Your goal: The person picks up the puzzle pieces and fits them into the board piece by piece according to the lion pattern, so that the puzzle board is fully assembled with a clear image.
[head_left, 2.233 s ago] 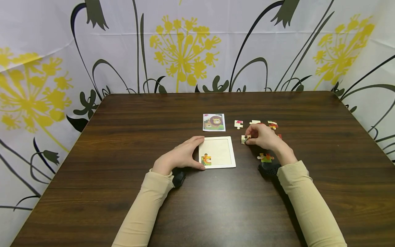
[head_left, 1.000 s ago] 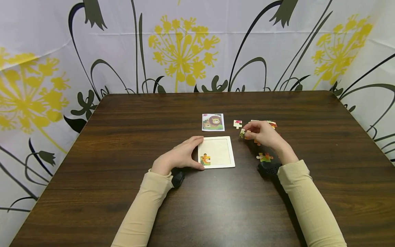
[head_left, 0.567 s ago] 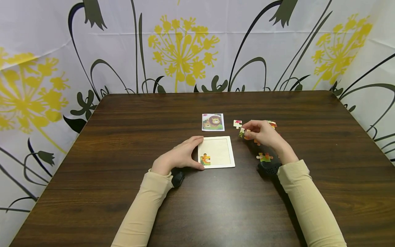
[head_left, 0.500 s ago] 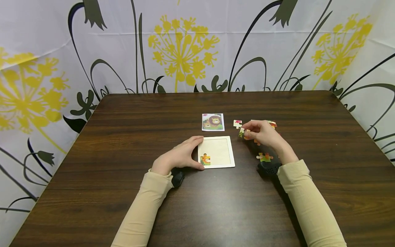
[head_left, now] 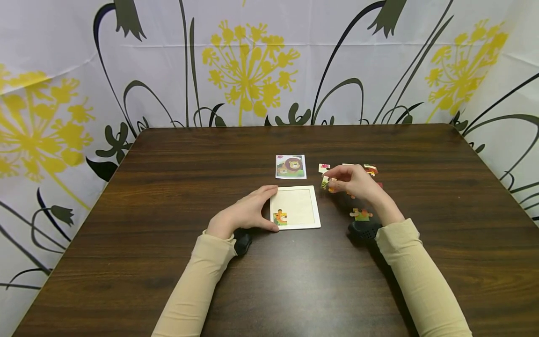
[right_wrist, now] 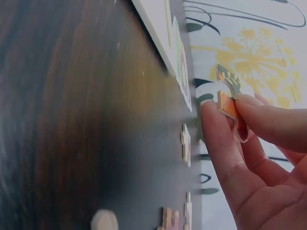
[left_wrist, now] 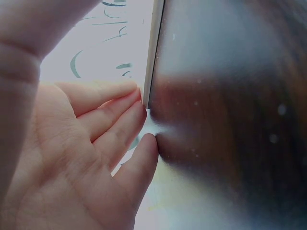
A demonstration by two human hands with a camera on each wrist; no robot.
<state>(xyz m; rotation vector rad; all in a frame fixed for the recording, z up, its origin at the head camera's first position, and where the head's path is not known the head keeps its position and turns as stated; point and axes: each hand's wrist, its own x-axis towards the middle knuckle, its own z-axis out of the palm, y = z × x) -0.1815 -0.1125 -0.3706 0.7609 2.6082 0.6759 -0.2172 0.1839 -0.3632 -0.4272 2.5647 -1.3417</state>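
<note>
My left hand [head_left: 242, 213] rests along the left side of a shallow white puzzle tray [head_left: 316, 206], thumb at the near corner and fingertips at the far one. In the left wrist view its fingers lie nearly straight against the tray's edge [left_wrist: 152, 52]. One jigsaw piece [head_left: 280, 217], orange and green, sits in the tray's near left corner. To the right of the tray, my right hand [head_left: 353, 181] pinches another jigsaw piece [right_wrist: 227, 104] between thumb and fingers. That piece is green and orange, tilted and raised over the table in the right wrist view.
Behind the tray lies a picture card [head_left: 290, 167] with lions. Loose pieces surround the right hand: a white-and-pink piece [head_left: 324, 167], a red-and-yellow piece [head_left: 370, 170] and a green-orange piece [head_left: 361, 215]. Others are partly hidden under the hand. A flowered cloth [head_left: 252, 70] hangs behind the table.
My right hand has lifted its jigsaw piece off the table, tilted it, and lately shifted a little left toward the tray. The left hand has stayed in place.
</note>
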